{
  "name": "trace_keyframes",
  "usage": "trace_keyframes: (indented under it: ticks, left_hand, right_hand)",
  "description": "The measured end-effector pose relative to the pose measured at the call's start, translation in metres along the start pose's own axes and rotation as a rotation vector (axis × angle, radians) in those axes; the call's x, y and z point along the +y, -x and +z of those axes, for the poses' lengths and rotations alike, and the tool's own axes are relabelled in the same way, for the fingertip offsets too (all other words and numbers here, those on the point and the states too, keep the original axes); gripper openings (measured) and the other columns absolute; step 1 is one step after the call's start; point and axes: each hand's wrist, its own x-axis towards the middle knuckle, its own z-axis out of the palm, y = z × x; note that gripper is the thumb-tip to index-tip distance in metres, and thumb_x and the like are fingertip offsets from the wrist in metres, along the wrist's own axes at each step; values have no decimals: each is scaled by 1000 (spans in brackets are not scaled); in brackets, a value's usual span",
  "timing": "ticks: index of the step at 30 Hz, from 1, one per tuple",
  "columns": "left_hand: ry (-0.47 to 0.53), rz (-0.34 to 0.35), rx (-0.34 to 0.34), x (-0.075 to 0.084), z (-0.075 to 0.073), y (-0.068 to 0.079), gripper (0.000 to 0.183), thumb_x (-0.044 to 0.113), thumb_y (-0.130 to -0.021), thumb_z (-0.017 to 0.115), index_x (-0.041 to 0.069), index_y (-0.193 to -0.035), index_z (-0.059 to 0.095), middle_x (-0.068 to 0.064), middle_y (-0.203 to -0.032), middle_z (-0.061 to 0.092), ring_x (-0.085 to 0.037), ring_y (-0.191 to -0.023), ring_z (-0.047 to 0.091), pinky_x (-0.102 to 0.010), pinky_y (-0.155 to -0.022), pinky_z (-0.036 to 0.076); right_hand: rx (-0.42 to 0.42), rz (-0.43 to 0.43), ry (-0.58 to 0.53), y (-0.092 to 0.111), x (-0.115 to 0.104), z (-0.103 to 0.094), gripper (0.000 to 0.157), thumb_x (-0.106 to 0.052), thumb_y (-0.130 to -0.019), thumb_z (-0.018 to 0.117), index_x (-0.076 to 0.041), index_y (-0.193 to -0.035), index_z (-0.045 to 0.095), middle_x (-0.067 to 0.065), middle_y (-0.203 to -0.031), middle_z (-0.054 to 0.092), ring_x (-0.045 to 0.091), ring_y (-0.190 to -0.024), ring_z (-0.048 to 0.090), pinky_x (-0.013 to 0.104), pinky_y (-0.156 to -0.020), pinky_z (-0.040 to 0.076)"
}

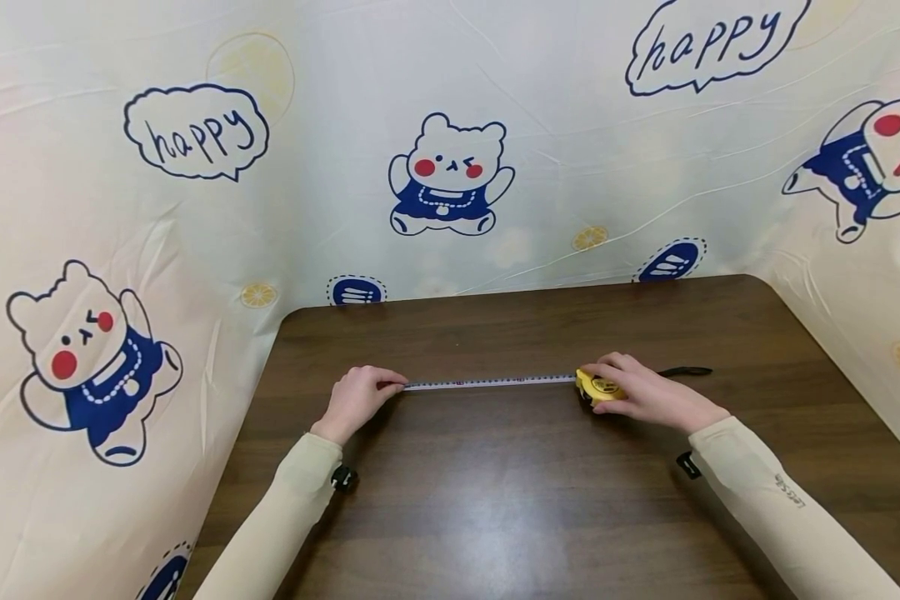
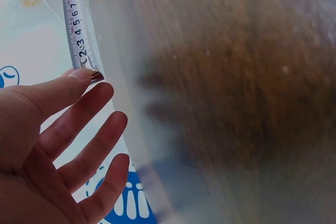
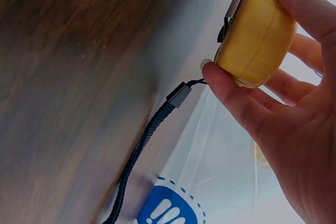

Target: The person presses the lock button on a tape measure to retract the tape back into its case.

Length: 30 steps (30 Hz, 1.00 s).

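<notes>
A yellow tape measure [image 1: 598, 388] is held in my right hand [image 1: 641, 393], over the right half of the brown table. Its white blade [image 1: 487, 383] runs out to the left in a nearly straight line. At the blade's end, my left hand [image 1: 356, 402] pinches the metal tip between thumb and forefinger; in the left wrist view the other fingers [image 2: 105, 145] are spread apart. The right wrist view shows fingers and thumb around the yellow case [image 3: 257, 35]. A black wrist strap [image 3: 142, 145] hangs from the case.
The dark wood table [image 1: 465, 500] has rounded far corners. Pale cloth [image 1: 330, 108] printed with bears and "happy" bubbles rises behind it and at both sides. Small black devices [image 1: 343, 477] sit at both wrists.
</notes>
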Motion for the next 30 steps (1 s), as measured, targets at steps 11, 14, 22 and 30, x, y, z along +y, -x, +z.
trace_keyframes:
  ticks: [11,14,22,30]
  left_hand:
    - [-1,-4,-10,4,1,-2,15,18,-97,76,17,-110,83,-6,-110,79,-25,-98,73,-50,-89,58]
    - [0,6,-14,5,2,-3,16,17,-97,76,17,-111,83,-6,-110,79,-25,-98,73,-50,-89,58]
    - [11,16,-17,7,5,-5,16,18,-96,76,17,-111,83,-5,-110,79,-24,-97,73,-49,-88,59]
    - [13,25,-5,9,8,-6,15,19,-96,77,18,-110,84,-3,-108,79,-23,-96,73,-48,-87,59]
  right_hand:
    - [-12,3,0,-4,-3,1,57,-31,-97,76,-5,-144,58,17,-130,59,29,-113,58,51,-93,53]
    - [-14,3,-3,-5,-4,1,56,-32,-97,75,-6,-144,58,16,-130,59,27,-112,57,50,-92,53]
    - [-17,5,-2,-8,-9,1,57,-33,-98,75,-7,-145,58,16,-130,59,27,-113,58,50,-93,54]
    - [-2,-17,11,-10,-10,4,57,-32,-97,76,-7,-145,58,16,-130,59,28,-114,57,49,-94,53]
